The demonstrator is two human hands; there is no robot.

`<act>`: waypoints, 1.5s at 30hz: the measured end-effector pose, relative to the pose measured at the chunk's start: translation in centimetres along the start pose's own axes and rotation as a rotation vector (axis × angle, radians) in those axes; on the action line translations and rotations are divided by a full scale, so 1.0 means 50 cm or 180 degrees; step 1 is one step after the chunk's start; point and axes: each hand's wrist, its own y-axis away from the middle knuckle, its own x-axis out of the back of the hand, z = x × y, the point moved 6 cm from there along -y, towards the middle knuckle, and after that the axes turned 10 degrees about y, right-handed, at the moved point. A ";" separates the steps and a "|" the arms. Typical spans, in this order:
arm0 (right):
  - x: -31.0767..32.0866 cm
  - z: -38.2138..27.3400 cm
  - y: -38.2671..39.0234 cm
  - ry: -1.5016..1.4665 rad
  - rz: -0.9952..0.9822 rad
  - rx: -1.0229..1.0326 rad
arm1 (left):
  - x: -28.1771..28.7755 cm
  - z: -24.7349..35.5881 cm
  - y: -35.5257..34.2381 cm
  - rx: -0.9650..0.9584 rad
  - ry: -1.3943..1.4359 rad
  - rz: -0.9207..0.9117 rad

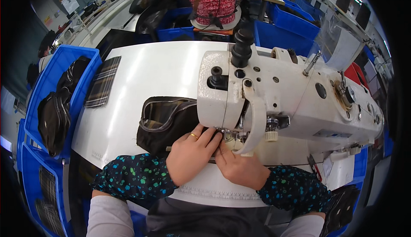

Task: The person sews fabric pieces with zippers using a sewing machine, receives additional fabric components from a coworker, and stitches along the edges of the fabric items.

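A dark pouch [162, 139] with a silver zipper and plaid lining lies beneath the head of a white sewing machine [261, 91]. My left hand [190, 155], a ring on one finger, rests on the pouch's near side with its fingers stretched toward the presser foot [229, 135]. Close beside it, my right hand [240, 167] has its fingers pressed together at the fabric edge in front of the foot. The fingertips of both hands nearly touch. Much of the fabric under the hands and machine head is hidden.
Blue bins [36, 121] at the left hold dark zippered pouches [55, 119] and plaid pieces. A plaid piece [102, 83] lies on the white table [141, 65]. Red-and-black snips [314, 167] lie right of my right hand. A person in red [212, 1] sits ahead.
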 end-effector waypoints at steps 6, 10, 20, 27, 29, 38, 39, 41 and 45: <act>0.015 0.004 0.003 -0.0184 -0.0392 -0.0117 | 0.048 0.020 0.028 -0.0256 -0.0135 0.0221; 0.023 -0.007 0.005 -0.0302 -0.0429 -0.0152 | 0.021 0.002 0.015 -0.0231 0.0081 -0.0168; 0.039 -0.041 0.018 -0.0385 -0.0084 -0.0018 | 0.023 0.017 0.011 -0.0618 0.0246 -0.0029; 0.033 -0.043 0.017 -0.0423 -0.0088 -0.0035 | 0.013 0.018 0.004 -0.0613 0.0072 -0.0011; 0.023 -0.034 0.015 -0.0222 -0.0188 -0.0167 | 0.009 0.009 -0.007 -0.0595 0.0078 -0.0018; 0.002 0.002 0.011 -0.0461 -0.0298 -0.0427 | -0.011 -0.030 -0.025 -0.0525 0.0314 0.0087; 0.007 0.003 0.011 -0.0458 -0.0299 -0.0435 | -0.004 -0.029 -0.021 -0.0450 0.0307 0.0154; 0.020 0.000 0.008 -0.0223 -0.0285 -0.0309 | 0.011 -0.030 -0.015 -0.0472 0.0346 0.0226; 0.019 -0.014 0.015 -0.0232 -0.0419 -0.0276 | 0.005 -0.029 -0.013 -0.0391 0.0522 0.0280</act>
